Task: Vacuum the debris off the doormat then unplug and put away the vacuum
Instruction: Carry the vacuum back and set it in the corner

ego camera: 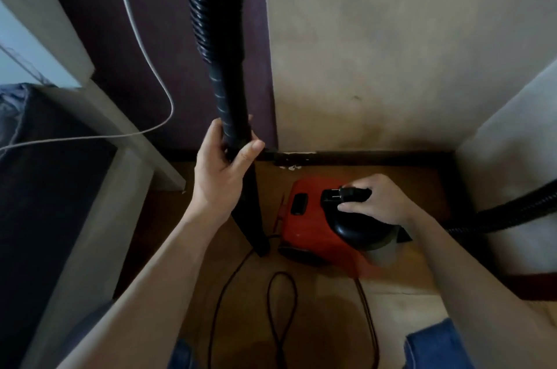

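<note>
Nearest, a black power cord [281,308] is seen lying in loose loops on the wooden floor [407,302], between two knees in blue denim. Beyond it, the red canister vacuum [307,227] is set on the floor near the baseboard [361,155], in the corner between two pale walls. A black plug [349,192], prongs pointing left, is gripped in the curled fingers of the right hand [376,203] and held against the vacuum's black carry handle [352,224]. The rigid black wand [232,103] is stood nearly upright just left of the vacuum and is clasped by the left hand [224,169], thumb and fingers wrapped round it. Above, the wand is joined by the ribbed hose [202,7], which is also seen at the right edge. A white cable [144,46] is hung at left.
</note>
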{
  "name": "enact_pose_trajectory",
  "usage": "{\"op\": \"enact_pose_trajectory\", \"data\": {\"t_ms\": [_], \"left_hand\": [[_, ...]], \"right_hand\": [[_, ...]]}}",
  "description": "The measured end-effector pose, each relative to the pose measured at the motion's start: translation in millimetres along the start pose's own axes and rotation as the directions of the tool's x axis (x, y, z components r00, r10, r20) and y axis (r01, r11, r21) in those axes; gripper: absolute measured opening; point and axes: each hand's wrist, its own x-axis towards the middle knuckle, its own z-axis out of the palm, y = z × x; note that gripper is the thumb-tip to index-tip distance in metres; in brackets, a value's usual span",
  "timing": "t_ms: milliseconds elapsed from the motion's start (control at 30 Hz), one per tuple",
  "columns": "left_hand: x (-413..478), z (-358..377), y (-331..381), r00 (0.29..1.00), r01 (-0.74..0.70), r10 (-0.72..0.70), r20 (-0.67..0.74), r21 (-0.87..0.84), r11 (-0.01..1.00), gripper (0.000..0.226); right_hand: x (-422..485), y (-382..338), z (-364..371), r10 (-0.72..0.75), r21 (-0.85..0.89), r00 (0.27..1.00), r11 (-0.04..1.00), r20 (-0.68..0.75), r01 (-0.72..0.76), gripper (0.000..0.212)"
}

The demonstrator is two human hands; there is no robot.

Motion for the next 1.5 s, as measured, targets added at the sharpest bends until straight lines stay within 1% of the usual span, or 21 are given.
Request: {"op": "enact_pose_trajectory", "data": {"t_ms": [100, 200, 300, 400, 533, 700, 767, 833, 900, 933, 1000, 1067, 1133, 1200, 1267, 1367, 1433, 1500], "left_hand": [[12, 2, -11, 1.000, 0.008, -0.009, -0.014, -0.023, 1.000, 0.029], [18, 0, -10, 0.999, 0.036, -0.036, -0.001, -0.071, 0.997, 0.034], [19, -5, -12, 0.997, 0.040, -0.032, 0.067, -0.111, 0.993, 0.025], [17, -11, -16, 0.993, 0.011, -0.006, 0.122, -0.040, 0.999, 0.026], [8, -13, -22, 0.986, -0.024, 0.019, 0.164, 0.032, 0.999, 0.030], [9, -10, -26, 0.992, -0.017, 0.007, 0.128, 0.083, 0.996, 0.030], [10, -8, -28, 0.994, -0.011, 0.003, 0.106, 0.081, 0.997, 0.031], [12, -6, -30, 0.997, -0.003, -0.004, 0.079, 0.083, 0.997, 0.033], [17, -1, -30, 0.999, 0.002, -0.006, 0.054, 0.085, 0.996, 0.035], [20, 2, -29, 0.999, 0.000, -0.004, 0.047, 0.084, 0.996, 0.035], [25, 9, -28, 0.999, -0.009, 0.005, 0.047, 0.073, 0.997, 0.037], [27, 16, -28, 0.999, -0.015, 0.012, 0.051, 0.062, 0.998, 0.039], [29, 21, -27, 0.999, -0.011, 0.008, 0.049, 0.058, 0.998, 0.039], [32, 26, -27, 0.999, -0.009, 0.006, 0.042, 0.065, 0.998, 0.036], [34, 29, -28, 0.999, -0.008, 0.006, 0.032, 0.069, 0.998, 0.034], [36, 30, -31, 1.000, -0.021, 0.020, 0.008, 0.077, 0.997, 0.036], [37, 28, -33, 1.000, -0.030, 0.031, -0.005, 0.080, 0.996, 0.038], [38, 26, -35, 0.999, -0.041, 0.041, -0.005, 0.075, 0.996, 0.039]], "right_hand": [[20, 9, 10, -0.041, -0.030, 0.998, 0.999, 0.040, 0.042, 0.012], [28, 13, 21, 0.022, -0.059, 0.997, 0.998, 0.075, -0.017, 0.013], [26, 19, 31, 0.094, -0.085, 0.991, 0.993, 0.093, -0.087, 0.014], [27, 25, 35, 0.077, -0.118, 0.991, 0.991, 0.110, -0.064, 0.021], [29, 27, 36, 0.048, -0.127, 0.994, 0.991, 0.102, -0.035, 0.023], [26, 25, 35, 0.059, -0.210, 0.992, 0.977, 0.113, -0.034, 0.028], [22, 24, 36, 0.050, -0.287, 0.992, 0.958, 0.115, -0.015, 0.038], [17, 24, 36, 0.073, -0.386, 0.994, 0.922, 0.084, -0.035, 0.058], [8, 23, 36, 0.114, -0.406, 0.993, 0.909, 0.019, -0.097, 0.075], [2, 22, 37, 0.129, -0.392, 0.991, 0.911, -0.031, -0.131, 0.079], [-12, 19, 44, 0.145, -0.332, 0.973, 0.922, -0.181, -0.199, 0.079], [-25, 13, 58, 0.151, -0.223, 0.916, 0.944, -0.372, -0.246, 0.073], [-35, 8, 77, 0.180, -0.119, 0.822, 0.951, -0.541, -0.286, 0.065], [-42, 3, 95, 0.225, -0.028, 0.714, 0.945, -0.663, -0.325, 0.058], [-45, -3, 110, 0.294, 0.063, 0.633, 0.930, -0.716, -0.361, 0.055], [-43, -12, 118, 0.375, 0.144, 0.559, 0.899, -0.739, -0.412, 0.054], [-39, -16, 116, 0.400, 0.198, 0.470, 0.884, -0.787, -0.423, 0.048], [-36, -17, 116, 0.512, 0.312, 0.401, 0.828, -0.760, -0.467, 0.046]]}}
